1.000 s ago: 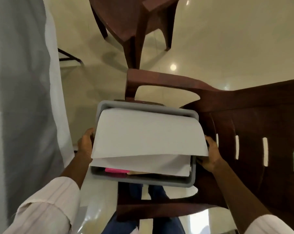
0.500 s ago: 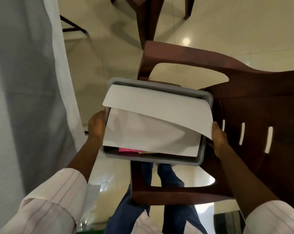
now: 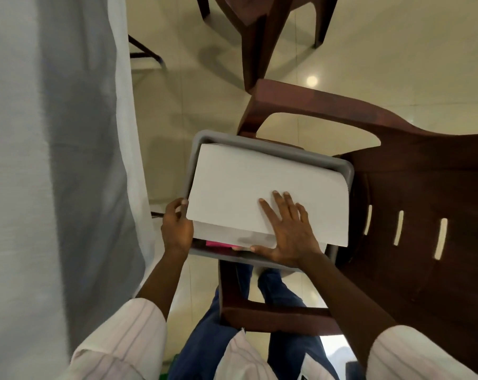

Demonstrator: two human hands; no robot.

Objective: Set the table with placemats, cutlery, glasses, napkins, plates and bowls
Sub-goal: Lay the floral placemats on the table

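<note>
Your R hand [image 3: 290, 231] lies flat, fingers straight, on the top sheet [image 3: 246, 187], near edge. L hand [image 3: 177, 231] grips the tray [image 3: 273, 150] rim. Sheet's long axis runs L-R.

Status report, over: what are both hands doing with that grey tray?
Left hand grips grey tray at left rim. Right hand flat on top white sheet. Brown chair beneath; pink item under sheets.

No legible text, labels, brands, numbers or signs visible.
</note>
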